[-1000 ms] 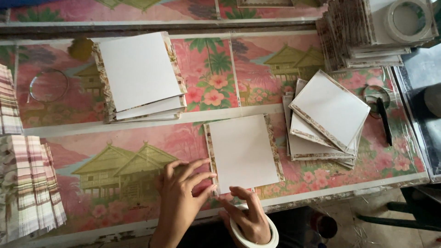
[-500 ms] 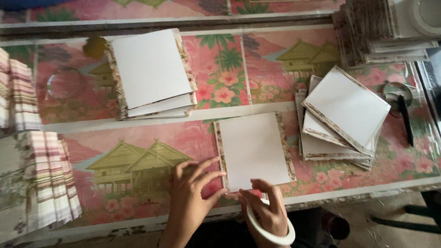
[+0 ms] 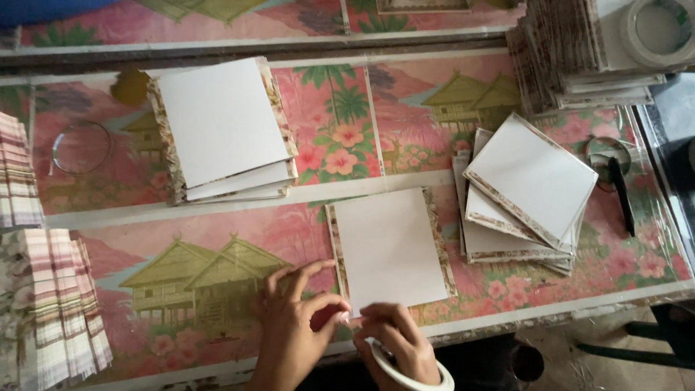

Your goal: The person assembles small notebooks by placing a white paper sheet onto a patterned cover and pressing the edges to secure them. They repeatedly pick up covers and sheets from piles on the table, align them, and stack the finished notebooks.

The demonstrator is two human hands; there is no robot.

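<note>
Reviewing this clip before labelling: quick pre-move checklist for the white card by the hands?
1. Both hands at the card: ok. Left hand and right hand meet at the near left corner of the white card.
2. Card flat on the table: ok, it lies on patterned paper with borders showing at both sides.
3. Tape roll at hand: ok, it hangs round the right wrist.
4. Tape pulled and stuck to the corner: cannot tell, fingers hide it.
5. Room around the card: ok, the stack at right and the stack behind lie apart from it.
</note>
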